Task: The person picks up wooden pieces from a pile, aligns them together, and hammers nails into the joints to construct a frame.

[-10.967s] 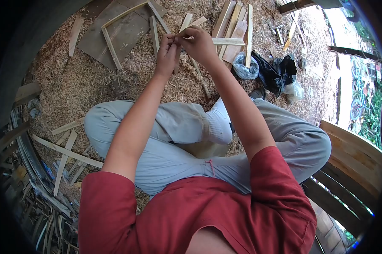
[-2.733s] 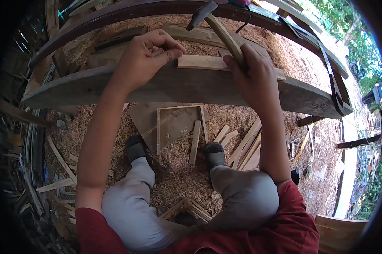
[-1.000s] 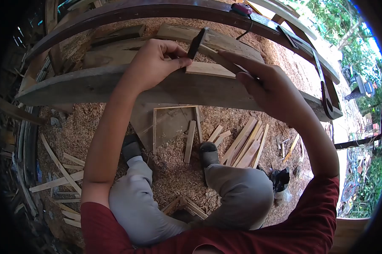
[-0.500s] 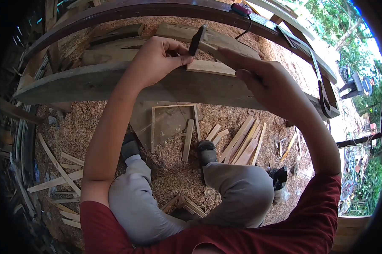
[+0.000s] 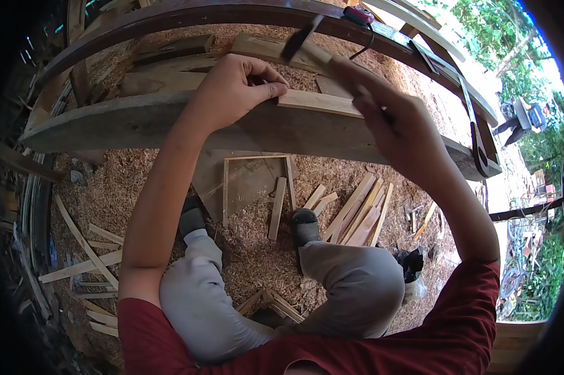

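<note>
A hammer (image 5: 343, 67) is gripped by its wooden handle in my right hand (image 5: 402, 128), its dark head raised above the bench plank (image 5: 357, 139). Along the plank's top lies a pale wooden strip (image 5: 319, 102), which runs partly behind my right hand. My left hand (image 5: 235, 90) is closed in a pinch at the strip's left end, thumb against fingers. What is between those fingertips is too small to make out. The hammer head is apart from my left fingers, up and to their right.
A dark beam (image 5: 257, 11) crosses behind the plank, carrying a red-and-black tool (image 5: 359, 15) with a cord. A handsaw (image 5: 472, 125) rests at the right end. Below are a thin wooden frame (image 5: 257, 157), cut strips (image 5: 360, 209) and shavings. A person (image 5: 522, 119) is outside.
The hammer has lifted up and away from my left fingertips, and my right hand has shifted right and slightly down. My left hand stays at the strip's end.
</note>
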`<act>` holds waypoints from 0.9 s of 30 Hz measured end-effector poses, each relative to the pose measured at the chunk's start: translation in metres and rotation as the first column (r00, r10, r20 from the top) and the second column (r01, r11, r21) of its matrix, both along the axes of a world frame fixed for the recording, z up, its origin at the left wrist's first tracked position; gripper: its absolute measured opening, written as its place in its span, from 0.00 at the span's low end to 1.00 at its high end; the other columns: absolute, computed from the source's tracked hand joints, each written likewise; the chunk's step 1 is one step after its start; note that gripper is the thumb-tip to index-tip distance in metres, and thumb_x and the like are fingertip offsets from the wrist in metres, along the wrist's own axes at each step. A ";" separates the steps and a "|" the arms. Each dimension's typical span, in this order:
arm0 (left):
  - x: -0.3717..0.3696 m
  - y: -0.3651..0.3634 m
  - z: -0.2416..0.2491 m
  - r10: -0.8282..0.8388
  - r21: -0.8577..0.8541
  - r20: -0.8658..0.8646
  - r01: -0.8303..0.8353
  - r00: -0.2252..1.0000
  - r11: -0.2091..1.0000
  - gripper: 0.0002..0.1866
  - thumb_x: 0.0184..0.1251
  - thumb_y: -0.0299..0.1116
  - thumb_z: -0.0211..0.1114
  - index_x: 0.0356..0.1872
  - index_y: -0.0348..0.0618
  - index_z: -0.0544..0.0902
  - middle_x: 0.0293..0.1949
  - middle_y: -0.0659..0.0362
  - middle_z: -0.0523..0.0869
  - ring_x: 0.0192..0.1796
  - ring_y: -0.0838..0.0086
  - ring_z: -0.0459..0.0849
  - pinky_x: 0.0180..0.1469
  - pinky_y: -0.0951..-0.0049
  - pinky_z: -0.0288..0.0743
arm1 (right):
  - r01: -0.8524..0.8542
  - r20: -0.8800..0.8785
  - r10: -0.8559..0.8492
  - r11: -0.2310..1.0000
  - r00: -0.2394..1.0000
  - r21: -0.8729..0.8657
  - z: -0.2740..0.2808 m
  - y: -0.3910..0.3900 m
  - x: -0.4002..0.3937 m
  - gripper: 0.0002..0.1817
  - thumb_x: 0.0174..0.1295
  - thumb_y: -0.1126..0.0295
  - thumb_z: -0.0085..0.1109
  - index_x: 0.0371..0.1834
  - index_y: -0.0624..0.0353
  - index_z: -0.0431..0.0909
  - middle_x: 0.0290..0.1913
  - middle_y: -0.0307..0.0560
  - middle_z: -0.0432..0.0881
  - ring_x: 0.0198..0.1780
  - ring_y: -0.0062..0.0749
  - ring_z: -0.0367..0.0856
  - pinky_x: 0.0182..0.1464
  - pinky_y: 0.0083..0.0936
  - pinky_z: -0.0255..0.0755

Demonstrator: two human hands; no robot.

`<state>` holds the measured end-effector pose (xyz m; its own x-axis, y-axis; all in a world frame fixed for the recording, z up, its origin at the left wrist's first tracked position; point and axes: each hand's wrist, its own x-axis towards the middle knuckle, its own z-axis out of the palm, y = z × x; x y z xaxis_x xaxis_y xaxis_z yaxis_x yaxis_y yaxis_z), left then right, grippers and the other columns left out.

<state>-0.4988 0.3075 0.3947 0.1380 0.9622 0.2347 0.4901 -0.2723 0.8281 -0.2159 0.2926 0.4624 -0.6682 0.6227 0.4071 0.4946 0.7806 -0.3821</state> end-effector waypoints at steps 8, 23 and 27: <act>-0.002 0.001 -0.002 -0.013 0.024 -0.061 0.015 0.998 1.000 0.09 0.75 0.35 0.77 0.46 0.39 0.94 0.36 0.64 0.93 0.44 0.80 0.86 0.52 0.72 0.79 | 0.107 -0.023 -0.110 0.989 0.994 -0.102 0.004 -0.006 0.003 0.27 0.84 0.72 0.55 0.85 0.48 0.73 0.36 0.35 0.83 0.33 0.16 0.70 0.41 0.21 0.71; 0.000 -0.016 0.008 -0.029 0.046 -0.179 0.038 0.983 0.998 0.24 0.64 0.46 0.86 0.53 0.41 0.89 0.44 0.61 0.91 0.43 0.76 0.85 0.44 0.70 0.79 | 0.050 0.036 -0.045 0.987 0.998 -0.153 0.000 -0.003 0.000 0.28 0.83 0.74 0.55 0.83 0.45 0.75 0.32 0.37 0.79 0.34 0.18 0.71 0.42 0.23 0.72; 0.000 -0.014 0.011 0.003 -0.006 -0.268 -0.005 0.963 1.000 0.25 0.59 0.44 0.89 0.51 0.41 0.89 0.45 0.63 0.92 0.39 0.78 0.83 0.39 0.68 0.77 | 0.006 -0.016 -0.007 0.996 1.000 -0.093 -0.010 -0.001 0.003 0.28 0.82 0.75 0.55 0.83 0.47 0.75 0.37 0.44 0.86 0.36 0.19 0.73 0.46 0.24 0.75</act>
